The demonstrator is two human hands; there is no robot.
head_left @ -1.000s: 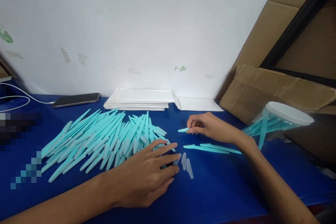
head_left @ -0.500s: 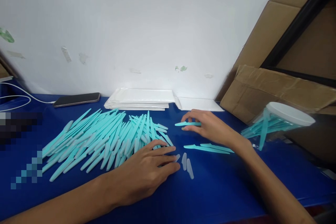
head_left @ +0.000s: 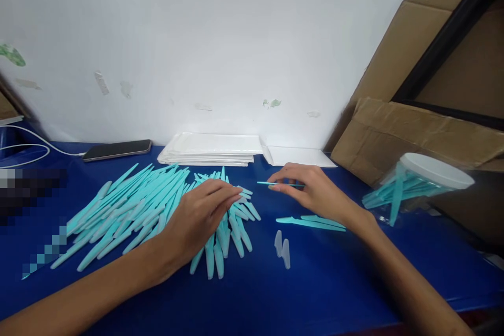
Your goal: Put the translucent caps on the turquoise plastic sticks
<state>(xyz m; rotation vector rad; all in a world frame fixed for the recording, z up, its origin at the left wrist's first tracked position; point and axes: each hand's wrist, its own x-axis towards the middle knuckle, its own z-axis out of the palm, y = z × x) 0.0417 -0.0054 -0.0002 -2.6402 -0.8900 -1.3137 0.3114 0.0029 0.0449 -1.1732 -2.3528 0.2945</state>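
Observation:
My right hand [head_left: 303,184] is closed in a pinch on a turquoise eyebrow razor [head_left: 264,183], which is level and seen edge-on, pointing left. My left hand [head_left: 207,207] is closed over the right part of a large heap of capped turquoise razors [head_left: 134,210]. A small pale tip, seemingly a translucent razor cap [head_left: 240,192], shows at its fingertips, mostly hidden. Two loose translucent caps [head_left: 286,254] lie in front on the blue tabletop. Below my right hand, two razors without caps [head_left: 311,223] rest side by side.
A clear tub with a white lid [head_left: 437,170], holding more razors, lies tilted at the right beside cardboard [head_left: 425,121]. White flat packs [head_left: 212,146] are stacked against the wall. A phone [head_left: 118,149] with a white cable lies at the back left.
My left hand has moved up and left from the loose caps onto the heap, and one cap is gone from the table. The razor in my right hand has turned edge-on.

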